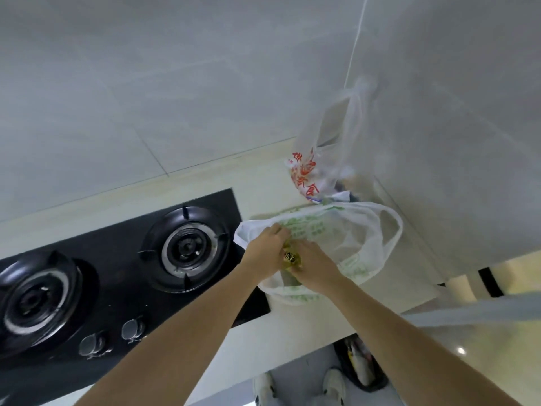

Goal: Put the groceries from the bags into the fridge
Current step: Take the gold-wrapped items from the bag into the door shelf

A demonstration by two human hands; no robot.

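Both hands meet at the mouth of the white bag with green print (345, 238), which lies on the table (263, 183) just right of the black stove (123, 273). The left hand (265, 250) pinches the bag's near rim and spreads it; the right hand (314, 268) has its fingers curled round a small yellow packet (290, 257), half out of the opening. A second bag with red print (316, 165) stands farther back, against the grey wall (453, 142) on the right. The fridge is not in view.

The thin plastic could cling to the packet and come up with it, dragging the bag over the stove's right burner (186, 249) or off the near table edge, which runs close under the bag. If the left hand lets go early, the mouth may collapse over whatever is left inside. Open room lies toward the person and to the near right, past the table's corner; the wall closes the far right.
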